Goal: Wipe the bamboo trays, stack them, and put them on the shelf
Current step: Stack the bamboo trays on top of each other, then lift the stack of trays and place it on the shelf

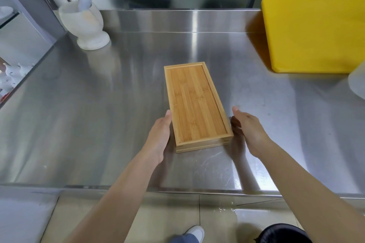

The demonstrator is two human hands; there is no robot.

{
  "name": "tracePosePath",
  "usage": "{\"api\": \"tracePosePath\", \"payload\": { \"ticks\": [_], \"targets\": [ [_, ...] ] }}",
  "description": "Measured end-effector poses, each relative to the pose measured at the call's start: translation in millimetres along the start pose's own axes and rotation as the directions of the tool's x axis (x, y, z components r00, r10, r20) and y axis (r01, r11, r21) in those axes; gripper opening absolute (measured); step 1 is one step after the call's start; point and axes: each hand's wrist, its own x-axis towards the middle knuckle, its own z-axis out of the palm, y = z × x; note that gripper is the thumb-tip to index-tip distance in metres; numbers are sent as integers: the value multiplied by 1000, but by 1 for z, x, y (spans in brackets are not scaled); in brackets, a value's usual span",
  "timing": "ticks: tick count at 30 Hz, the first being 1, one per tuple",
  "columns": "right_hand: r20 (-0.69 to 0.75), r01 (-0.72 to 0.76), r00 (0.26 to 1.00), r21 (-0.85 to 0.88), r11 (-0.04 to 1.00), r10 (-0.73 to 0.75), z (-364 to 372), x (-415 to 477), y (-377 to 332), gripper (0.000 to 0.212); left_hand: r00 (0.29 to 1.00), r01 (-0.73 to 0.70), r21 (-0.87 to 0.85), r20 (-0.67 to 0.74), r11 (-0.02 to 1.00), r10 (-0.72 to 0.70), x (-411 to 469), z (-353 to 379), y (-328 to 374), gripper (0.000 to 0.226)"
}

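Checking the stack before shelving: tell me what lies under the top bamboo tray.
Under the top rectangular bamboo tray, another bamboo tray's edge shows, resting on the steel counter. Its inside is covered, so anything between them cannot be seen.

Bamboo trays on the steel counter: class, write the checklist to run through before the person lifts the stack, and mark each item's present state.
1. Trays stacked: ok, the bamboo trays lie one on another, edges nearly flush.
2. Left hand against the stack's left side: ok, it appears to touch.
3. Right hand on the stack: not ok, open with a gap beside it.
4. Top tray bare: ok, nothing lies in it.
5. Trays wiped: cannot tell.
6. Shelf ready: cannot tell, no shelf clearly shows.
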Motion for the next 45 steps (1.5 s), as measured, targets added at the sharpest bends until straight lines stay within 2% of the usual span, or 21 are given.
{"api": "tracePosePath", "payload": {
  "ticks": [3, 6, 12, 16, 22, 27, 31, 34, 37, 39, 41, 45],
  "targets": [
    [123, -63, 990, -44, 997, 68, 11, 2, -5, 38, 992, 82, 22, 92, 996, -84, -5, 10, 16, 80],
    [142, -98, 983, -105, 990, 113, 21, 0, -6, 61, 993, 102, 26, 65, 994, -103, -7, 21, 18, 68],
    [79, -46, 995, -161, 986, 59, 28, -6, -6, 38, 996, 88, -10, -26, 996, -89, -11, 32, 19, 61],
    [35, -76, 996, -142, 987, 82, 30, -5, -8, 31, 995, 96, -5, -40, 995, -96, -21, 35, 28, 54],
    [42, -86, 995, -196, 977, 96, 21, -9, -28, 33, 991, 131, -5, -9, 991, -131, -15, 13, 42, 54],
    [27, -65, 997, -275, 959, 75, 20, -10, -27, 30, 994, 109, -16, 14, 994, -109, -23, 6, 44, 38],
    [47, -61, 996, -209, 976, 72, 20, -12, -11, 29, 991, 130, -71, 46, 989, -127, -28, 4, 34, 32],
    [70, -83, 994, -84, 993, 89, 12, -16, -5, 27, 982, 159, -109, 116, 981, -146, -25, -3, 29, 34],
    [165, -147, 977, 74, 986, 134, -2, -18, -3, 19, 975, 170, -143, 165, 975, -146, -22, -8, 27, 34],
    [235, -192, 960, 168, 967, 150, -10, -15, -2, 22, 969, 176, -165, 200, 970, -142, -21, -8, 28, 37],
    [258, -201, 955, 199, 959, 146, -13, -12, -4, 26, 970, 167, -176, 206, 970, -129, -21, -7, 31, 42],
    [253, -166, 961, 213, 963, 110, -10, -9, -19, 34, 976, 134, -224, 198, 965, -89, -20, -4, 40, 30]
  ]
}}
